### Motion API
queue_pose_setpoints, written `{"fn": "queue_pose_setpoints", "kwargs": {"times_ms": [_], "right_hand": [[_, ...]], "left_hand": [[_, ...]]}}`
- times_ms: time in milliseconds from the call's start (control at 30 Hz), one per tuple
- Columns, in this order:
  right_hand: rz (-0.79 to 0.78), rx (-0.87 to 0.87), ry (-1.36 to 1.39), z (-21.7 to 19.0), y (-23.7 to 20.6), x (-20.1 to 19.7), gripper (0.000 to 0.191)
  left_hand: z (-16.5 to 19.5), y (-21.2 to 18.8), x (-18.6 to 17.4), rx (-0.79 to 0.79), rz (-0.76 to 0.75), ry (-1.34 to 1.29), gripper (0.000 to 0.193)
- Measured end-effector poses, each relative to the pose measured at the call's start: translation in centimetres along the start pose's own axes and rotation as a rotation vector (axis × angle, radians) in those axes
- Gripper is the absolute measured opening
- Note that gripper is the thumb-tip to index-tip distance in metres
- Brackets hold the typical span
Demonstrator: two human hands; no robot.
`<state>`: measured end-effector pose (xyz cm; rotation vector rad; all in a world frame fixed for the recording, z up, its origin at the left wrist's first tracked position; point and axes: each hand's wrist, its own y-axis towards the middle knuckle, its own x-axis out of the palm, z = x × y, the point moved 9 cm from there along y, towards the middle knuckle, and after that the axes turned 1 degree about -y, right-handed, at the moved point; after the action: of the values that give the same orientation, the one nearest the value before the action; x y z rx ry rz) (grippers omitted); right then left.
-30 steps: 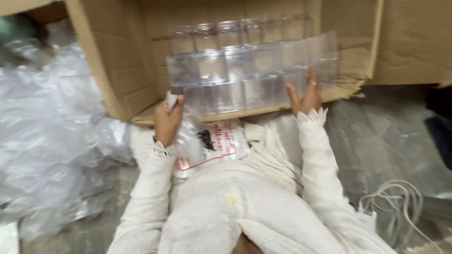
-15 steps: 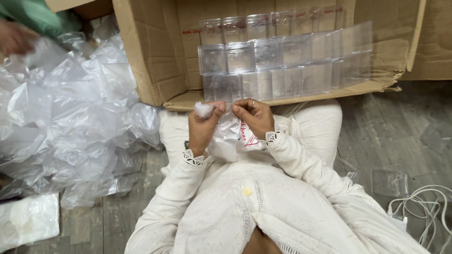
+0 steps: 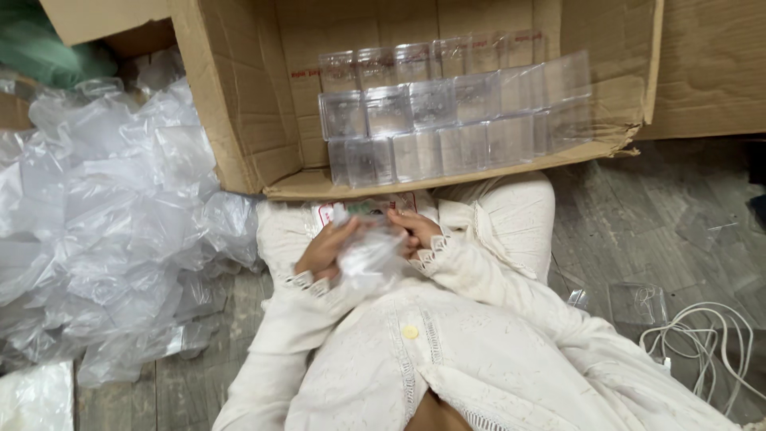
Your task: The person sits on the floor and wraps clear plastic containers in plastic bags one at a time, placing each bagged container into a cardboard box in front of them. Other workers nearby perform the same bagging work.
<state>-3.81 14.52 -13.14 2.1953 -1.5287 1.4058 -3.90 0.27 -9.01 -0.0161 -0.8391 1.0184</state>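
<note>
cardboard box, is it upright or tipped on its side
Tipped on its side: the cardboard box opens toward the person, with rows of clear plastic cases stacked inside.

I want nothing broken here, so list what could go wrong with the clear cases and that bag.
1. The clear cases stand stacked in rows at the open cardboard box's edge; a knock could tip them out.
2. Both hands, left hand and right hand, grip a thin clear bag; it might tear.
3. The white cable lies loose on the floor and could snag.
</note>
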Motion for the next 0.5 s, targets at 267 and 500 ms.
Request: {"fn": "queue_pose_setpoints", "kwargs": {"times_ms": [267,500], "right_hand": [[0.085,-0.502,-1.143,-14.5,4.5,1.3,0.019],[0.707,-0.765,-2.018,-17.2,7.5,6.2,0.017]], "left_hand": [[12.9,5.6,-3.4,0.311,0.011,0.669,0.019],[13.5,14.4,-5.4,0.451,0.631,0.907,0.025]]}}
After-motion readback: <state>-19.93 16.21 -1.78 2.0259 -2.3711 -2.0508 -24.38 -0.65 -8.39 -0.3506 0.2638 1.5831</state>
